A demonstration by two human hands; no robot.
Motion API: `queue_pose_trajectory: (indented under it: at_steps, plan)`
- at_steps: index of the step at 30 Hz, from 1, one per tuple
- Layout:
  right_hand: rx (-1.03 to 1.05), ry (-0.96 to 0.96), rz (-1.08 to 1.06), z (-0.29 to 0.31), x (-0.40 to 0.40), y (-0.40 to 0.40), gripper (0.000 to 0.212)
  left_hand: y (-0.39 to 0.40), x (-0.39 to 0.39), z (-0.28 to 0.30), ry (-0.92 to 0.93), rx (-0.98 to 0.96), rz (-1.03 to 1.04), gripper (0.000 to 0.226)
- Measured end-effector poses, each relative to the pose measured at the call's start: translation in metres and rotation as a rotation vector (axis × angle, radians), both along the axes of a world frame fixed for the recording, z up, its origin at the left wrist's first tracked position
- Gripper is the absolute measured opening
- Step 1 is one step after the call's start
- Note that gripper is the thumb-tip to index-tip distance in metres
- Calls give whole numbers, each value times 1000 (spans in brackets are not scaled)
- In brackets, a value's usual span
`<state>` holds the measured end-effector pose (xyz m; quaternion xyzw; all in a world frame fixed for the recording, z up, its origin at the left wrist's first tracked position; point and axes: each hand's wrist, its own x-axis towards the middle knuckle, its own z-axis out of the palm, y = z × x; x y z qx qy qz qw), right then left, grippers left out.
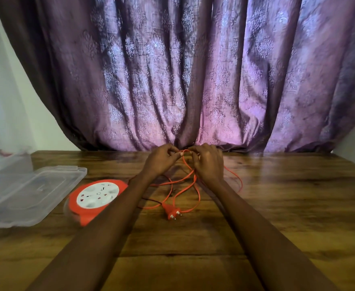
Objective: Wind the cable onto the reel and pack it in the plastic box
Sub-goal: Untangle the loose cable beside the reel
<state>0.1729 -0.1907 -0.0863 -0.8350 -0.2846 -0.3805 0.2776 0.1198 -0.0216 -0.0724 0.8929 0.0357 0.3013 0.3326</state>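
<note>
Hands: left hand [161, 159] and right hand [207, 161] both pinch cable [190, 181] | reel [96, 196] lies nearer-left of grip, closest to left arm

Cable [190, 181] showing bright orange-red; plug [171, 211] matching, pins showing silver. Reel [97, 198] showing orange-red housing, white socket face carrying small red marks. Plastic box [28, 194] showing clear, colourless. Table [277, 196] showing brown wood grain, dark streaks. Curtain [182, 70] showing purple, pale damask motif repeating.
</note>
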Motion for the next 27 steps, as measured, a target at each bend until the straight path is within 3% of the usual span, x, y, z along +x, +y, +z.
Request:
queue_pose_trajectory:
  at_steps: [9,14,17,19,22,25,27]
  plan:
    - [218,218,281,4,-5,-1,26,-17,10,8,84,-297,0,8]
    - [825,646,779,21,-14,-3,30,-6,12,-1,173,-331,70,21]
    - [1026,803,935,30,-7,-19,37,3,9,-7,190,-363,109,25]
    - [1002,824,906,30,-1,-27,35,7,6,-7,178,-332,145,36]
    - [772,762,705,24,10,-29,43,8,-1,-2,148,-215,156,39]
    - [592,747,638,16,17,-30,23,11,-6,0,171,-164,73,28]
    - [566,744,639,13,20,-30,16,14,-8,-3,217,-252,2,27]
